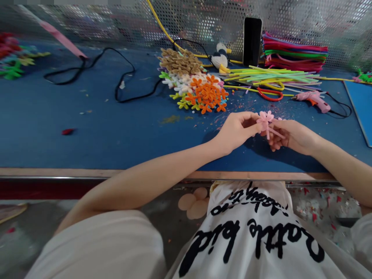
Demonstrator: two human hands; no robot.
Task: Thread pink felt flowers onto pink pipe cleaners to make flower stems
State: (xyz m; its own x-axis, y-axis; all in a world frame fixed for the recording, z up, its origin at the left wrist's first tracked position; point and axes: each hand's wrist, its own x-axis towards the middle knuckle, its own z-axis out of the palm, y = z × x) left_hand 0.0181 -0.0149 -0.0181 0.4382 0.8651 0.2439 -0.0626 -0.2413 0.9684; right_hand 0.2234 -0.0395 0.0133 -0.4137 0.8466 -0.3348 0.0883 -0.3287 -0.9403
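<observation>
A pink pipe-cleaner flower [265, 119] with loose pink ends is held between my two hands above the blue table. My left hand [236, 130] pinches it from the left with thumb and forefinger. From the right, my right hand [295, 135] closes its fingers on the pink stems beside the petals; its fingertips are partly hidden behind them. Beyond my left hand lies a pile of orange flowers [207, 93], with white and brown flowers [181, 62] behind.
A pink glue gun [314, 101] and red-handled scissors [270, 95] lie beyond my hands. Farther back are loose pipe cleaners [279, 75], a bundled stack [295, 54], and an upright phone [252, 42]. A black cord [124, 69] winds across the left; a blue board [360, 104] is right.
</observation>
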